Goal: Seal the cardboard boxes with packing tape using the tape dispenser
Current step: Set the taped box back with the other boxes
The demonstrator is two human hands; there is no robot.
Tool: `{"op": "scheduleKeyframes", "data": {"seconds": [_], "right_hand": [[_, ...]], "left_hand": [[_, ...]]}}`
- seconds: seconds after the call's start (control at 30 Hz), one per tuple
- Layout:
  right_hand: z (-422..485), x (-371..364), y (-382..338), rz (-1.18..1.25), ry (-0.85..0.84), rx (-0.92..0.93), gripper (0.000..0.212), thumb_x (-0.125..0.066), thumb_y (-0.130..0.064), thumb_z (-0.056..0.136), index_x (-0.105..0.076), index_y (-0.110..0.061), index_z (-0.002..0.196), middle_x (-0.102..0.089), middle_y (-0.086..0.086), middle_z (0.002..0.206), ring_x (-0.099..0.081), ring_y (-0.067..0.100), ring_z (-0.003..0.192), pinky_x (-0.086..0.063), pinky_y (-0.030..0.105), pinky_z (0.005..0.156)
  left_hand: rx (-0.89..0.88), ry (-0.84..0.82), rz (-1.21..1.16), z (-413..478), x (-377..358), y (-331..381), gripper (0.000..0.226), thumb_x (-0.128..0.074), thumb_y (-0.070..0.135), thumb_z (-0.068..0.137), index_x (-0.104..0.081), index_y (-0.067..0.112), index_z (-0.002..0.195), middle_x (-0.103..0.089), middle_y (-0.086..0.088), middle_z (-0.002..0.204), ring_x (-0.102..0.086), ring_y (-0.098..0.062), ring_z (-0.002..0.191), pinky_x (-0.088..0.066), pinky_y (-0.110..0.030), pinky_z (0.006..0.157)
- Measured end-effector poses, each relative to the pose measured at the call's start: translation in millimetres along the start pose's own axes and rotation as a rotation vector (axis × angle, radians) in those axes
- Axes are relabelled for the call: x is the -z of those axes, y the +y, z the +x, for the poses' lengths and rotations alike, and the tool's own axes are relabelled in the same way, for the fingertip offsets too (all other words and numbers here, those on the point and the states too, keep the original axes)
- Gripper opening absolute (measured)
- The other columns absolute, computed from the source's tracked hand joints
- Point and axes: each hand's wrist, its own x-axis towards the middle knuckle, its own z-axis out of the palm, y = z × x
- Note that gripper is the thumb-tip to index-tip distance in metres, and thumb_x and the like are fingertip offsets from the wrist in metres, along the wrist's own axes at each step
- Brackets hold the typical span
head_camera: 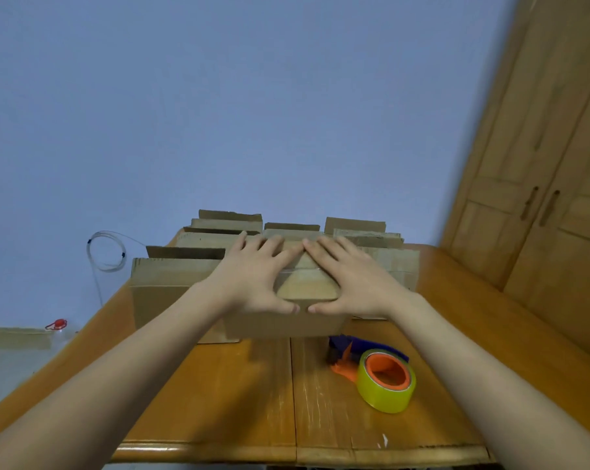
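Head view: both hands, left hand (252, 276) and right hand (351, 279), lie flat with straight fingers on the cardboard box (286, 320).

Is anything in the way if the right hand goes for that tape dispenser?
Nothing visible. The right hand lies flat on the front box; the tape dispenser sits uncovered on the table just nearer.

No readable text, labels or numbers can be made out on any surface in view.
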Motion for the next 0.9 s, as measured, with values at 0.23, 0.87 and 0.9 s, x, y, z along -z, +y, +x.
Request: {"op": "scheduleKeyframes", "data": {"seconds": [0.23,0.87,0.9], "right_hand": [[14.9,13.0,52.2,0.1,-0.034,-0.073,0.105,-0.061,-0.068,0.075,-0.002,-0.028,0.152,-0.006,-0.006,0.159,-0.002,0.018,0.145,-0.015,0.042,0.118],[81.5,-63.0,82.6,0.325,-0.235,-0.11,0.105,-0.072,-0.055,0.075,-0.01,-0.023,0.153,-0.012,-0.004,0.157,-0.009,0.017,0.144,-0.018,0.041,0.117],[84.4,-68.2,83.2,0.32,-0.246,-0.103,0.105,-0.071,-0.055,0.075,-0.009,-0.022,0.153,-0.011,-0.004,0.158,-0.009,0.017,0.144,-0.018,0.04,0.117]], "left_hand": [[-0.029,-0.012,-0.133,59.6,10.8,7.9,0.105,-0.052,0.08,0.065,-0.013,0.035,0.152,-0.031,-0.001,0.152,-0.03,-0.026,0.136,-0.02,-0.042,0.111],[0.035,-0.263,-0.197,118.7,-71.7,-27.5,0.101,-0.062,0.071,0.073,-0.011,0.036,0.153,-0.023,-0.002,0.157,-0.023,-0.029,0.141,-0.018,-0.051,0.116],[0.036,-0.28,-0.188,120.1,-77.7,-28.1,0.101,-0.061,0.071,0.074,-0.009,0.035,0.153,-0.022,-0.003,0.158,-0.021,-0.03,0.142,-0.015,-0.053,0.117]]}}
